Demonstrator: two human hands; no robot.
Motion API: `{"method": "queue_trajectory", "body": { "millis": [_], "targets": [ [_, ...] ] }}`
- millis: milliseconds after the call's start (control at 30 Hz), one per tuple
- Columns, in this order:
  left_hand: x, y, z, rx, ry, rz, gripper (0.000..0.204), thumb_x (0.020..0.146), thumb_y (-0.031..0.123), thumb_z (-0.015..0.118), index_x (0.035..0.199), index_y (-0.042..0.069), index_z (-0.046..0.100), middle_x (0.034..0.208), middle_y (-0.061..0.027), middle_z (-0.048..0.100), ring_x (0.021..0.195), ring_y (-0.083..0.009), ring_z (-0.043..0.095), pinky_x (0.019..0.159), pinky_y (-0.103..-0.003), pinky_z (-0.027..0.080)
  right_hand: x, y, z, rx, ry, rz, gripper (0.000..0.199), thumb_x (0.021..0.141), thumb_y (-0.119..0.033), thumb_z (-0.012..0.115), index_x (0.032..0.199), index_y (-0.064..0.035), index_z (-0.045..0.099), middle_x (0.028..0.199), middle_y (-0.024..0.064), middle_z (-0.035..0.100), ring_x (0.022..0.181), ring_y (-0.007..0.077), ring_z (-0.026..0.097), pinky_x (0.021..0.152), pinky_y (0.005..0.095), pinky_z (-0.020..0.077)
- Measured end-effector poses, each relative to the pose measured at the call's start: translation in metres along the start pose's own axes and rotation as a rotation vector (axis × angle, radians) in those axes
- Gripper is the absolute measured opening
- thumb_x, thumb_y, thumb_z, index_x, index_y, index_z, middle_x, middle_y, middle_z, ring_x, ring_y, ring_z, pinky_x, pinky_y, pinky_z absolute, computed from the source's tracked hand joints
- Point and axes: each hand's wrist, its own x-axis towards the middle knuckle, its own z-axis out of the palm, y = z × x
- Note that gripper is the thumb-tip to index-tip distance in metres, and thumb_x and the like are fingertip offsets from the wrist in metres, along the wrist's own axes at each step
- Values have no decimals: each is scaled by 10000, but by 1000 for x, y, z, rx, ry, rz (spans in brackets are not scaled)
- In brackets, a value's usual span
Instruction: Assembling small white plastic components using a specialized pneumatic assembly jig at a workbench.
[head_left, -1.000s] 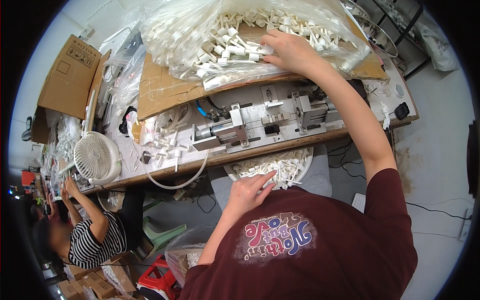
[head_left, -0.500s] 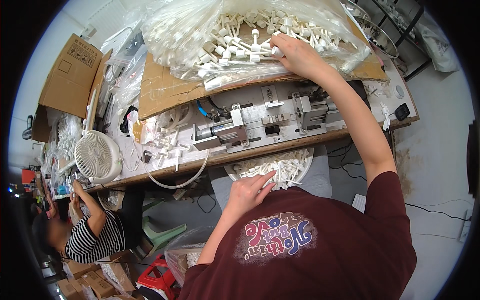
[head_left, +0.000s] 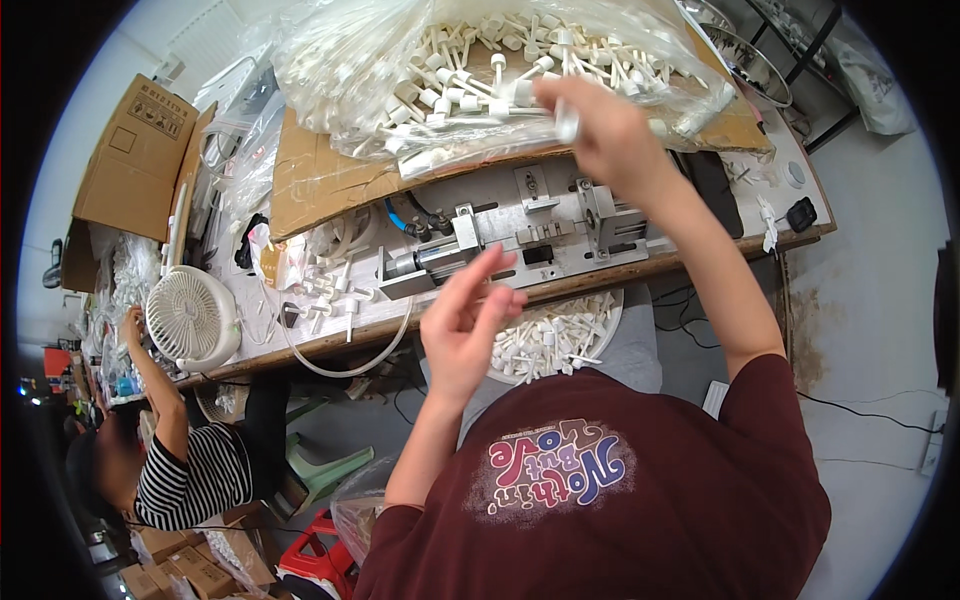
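My right hand [head_left: 615,135], smeared by motion, is above the front edge of the pile. It grips a white plastic piece with a round cap [head_left: 567,122]; its far end is hidden. My left hand [head_left: 465,325] is raised in front of the metal clamping fixture [head_left: 540,240], thumb and fingers apart, with nothing visible in it. Behind lies a pile of white capped stems [head_left: 470,90] on clear plastic sheeting [head_left: 340,90]. Below the table edge, a round white basin [head_left: 612,345] on my lap holds many small white plastic parts [head_left: 550,340].
Cardboard [head_left: 310,180] lies under the sheeting. Left on the table are loose white parts [head_left: 345,305], a looping clear tube [head_left: 340,373] and a white fan [head_left: 193,318]. Another person in a striped shirt [head_left: 195,475] works at far left. A black object [head_left: 801,214] sits near the right corner.
My left hand has risen from the basin toward the fixture. My right hand has drawn back from the pile toward me, carrying the white capped piece. The co-worker's arm has shifted.
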Motion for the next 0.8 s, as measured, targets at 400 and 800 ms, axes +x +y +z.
{"method": "queue_trajectory", "body": {
  "millis": [400, 800],
  "targets": [
    [11, -5, 20, 333, -53, 122, 358, 788, -58, 766, 1133, 18, 712, 1054, -76, 652, 930, -139, 652, 775, -263, 580, -101, -42, -3, 87, -8, 74, 356, 899, 9, 607, 1254, 26, 626, 1195, 199, 685, 935, 249, 725, 757, 313, 583],
    [21, -52, 28, 1185, -142, 411, 250, 797, 114, 757, 1045, 84, 746, 1199, -17, 709, 643, -230, 653, 633, -323, 532, -120, -64, -7, 464, 197, 727, 221, 999, -213, 627, 938, -22, 720, 649, -26, 587, 591, 22, 467, 550, 193, 375]
  ]
}}
